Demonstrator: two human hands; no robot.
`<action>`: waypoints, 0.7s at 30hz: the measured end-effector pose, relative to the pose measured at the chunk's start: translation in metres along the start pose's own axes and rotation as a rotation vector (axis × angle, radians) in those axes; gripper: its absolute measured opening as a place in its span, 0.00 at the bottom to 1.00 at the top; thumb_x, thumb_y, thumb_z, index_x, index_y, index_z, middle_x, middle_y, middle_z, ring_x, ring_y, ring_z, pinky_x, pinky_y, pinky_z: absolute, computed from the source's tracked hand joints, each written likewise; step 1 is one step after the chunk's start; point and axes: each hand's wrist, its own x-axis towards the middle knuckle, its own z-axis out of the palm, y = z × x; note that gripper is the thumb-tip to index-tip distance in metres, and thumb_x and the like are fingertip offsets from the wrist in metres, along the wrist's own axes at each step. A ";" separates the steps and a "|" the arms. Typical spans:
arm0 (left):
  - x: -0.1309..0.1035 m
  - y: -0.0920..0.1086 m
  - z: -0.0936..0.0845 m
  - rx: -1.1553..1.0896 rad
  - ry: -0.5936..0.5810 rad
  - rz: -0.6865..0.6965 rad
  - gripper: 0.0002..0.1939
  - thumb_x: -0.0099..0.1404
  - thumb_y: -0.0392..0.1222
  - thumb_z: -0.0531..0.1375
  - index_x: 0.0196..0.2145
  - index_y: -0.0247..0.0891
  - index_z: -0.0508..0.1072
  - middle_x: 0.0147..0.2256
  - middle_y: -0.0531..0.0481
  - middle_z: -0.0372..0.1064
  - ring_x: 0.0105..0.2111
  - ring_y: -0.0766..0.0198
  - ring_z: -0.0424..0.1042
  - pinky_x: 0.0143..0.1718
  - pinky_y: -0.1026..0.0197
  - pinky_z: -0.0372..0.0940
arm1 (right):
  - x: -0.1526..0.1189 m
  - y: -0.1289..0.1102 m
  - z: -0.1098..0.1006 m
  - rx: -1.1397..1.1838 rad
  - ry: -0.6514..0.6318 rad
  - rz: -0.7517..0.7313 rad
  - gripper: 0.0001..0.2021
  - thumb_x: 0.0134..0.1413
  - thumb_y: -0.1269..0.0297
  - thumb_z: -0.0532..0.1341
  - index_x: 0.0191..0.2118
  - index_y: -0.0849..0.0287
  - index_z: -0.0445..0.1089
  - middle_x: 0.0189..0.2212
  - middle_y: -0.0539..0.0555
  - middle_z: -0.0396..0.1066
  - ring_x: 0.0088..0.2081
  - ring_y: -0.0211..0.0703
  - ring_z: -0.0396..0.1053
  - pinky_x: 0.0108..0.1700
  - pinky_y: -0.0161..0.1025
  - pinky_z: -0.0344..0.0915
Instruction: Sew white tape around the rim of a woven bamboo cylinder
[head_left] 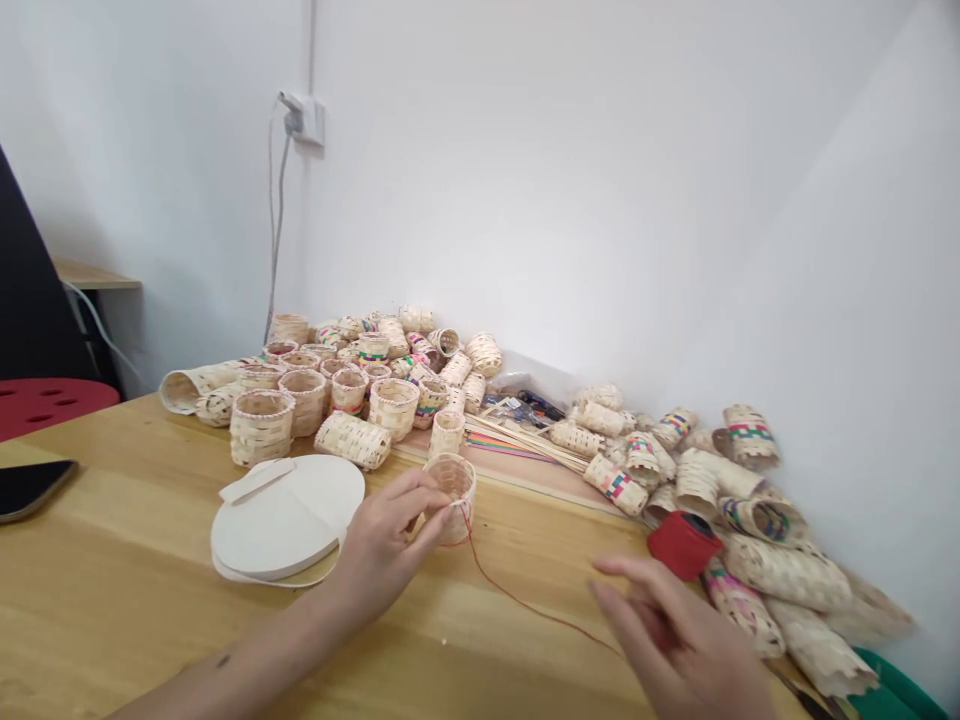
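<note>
My left hand (pixel 390 545) grips a small woven basket (pixel 453 488) that stands upright on the wooden table (pixel 112 590). A red thread (pixel 525 600) runs from the basket's rim across the table toward my right hand (pixel 675 645). That hand hovers low over the table with its fingers spread; whether it pinches the thread I cannot tell. A red spool of thread (pixel 684 543) lies just beyond the right hand.
A heap of small woven baskets (pixel 352 375) fills the back of the table, with more woven tubes (pixel 742 500) along the right wall. White round discs (pixel 285 520) lie left of my hand. Thin strips (pixel 517 440), a phone (pixel 30 485), a red stool (pixel 45 400).
</note>
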 end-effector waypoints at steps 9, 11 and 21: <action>-0.004 -0.001 0.002 0.105 0.053 0.224 0.05 0.64 0.32 0.56 0.34 0.36 0.72 0.31 0.49 0.68 0.30 0.67 0.67 0.31 0.66 0.60 | 0.058 -0.042 0.080 0.596 -0.453 0.218 0.14 0.50 0.53 0.60 0.33 0.61 0.72 0.16 0.42 0.45 0.20 0.32 0.44 0.22 0.32 0.41; -0.004 -0.001 0.003 0.106 0.041 0.223 0.05 0.64 0.32 0.56 0.34 0.36 0.72 0.31 0.49 0.68 0.30 0.67 0.67 0.31 0.66 0.60 | 0.058 -0.039 0.085 0.692 -0.483 0.237 0.14 0.49 0.52 0.61 0.29 0.61 0.69 0.17 0.42 0.48 0.21 0.32 0.45 0.23 0.31 0.42; 0.003 -0.003 -0.001 -0.100 -0.057 -0.156 0.08 0.63 0.37 0.55 0.29 0.37 0.73 0.29 0.51 0.66 0.28 0.66 0.64 0.30 0.65 0.56 | 0.067 0.007 0.029 0.027 -0.579 0.079 0.08 0.52 0.65 0.56 0.25 0.58 0.68 0.17 0.45 0.60 0.21 0.35 0.55 0.24 0.32 0.45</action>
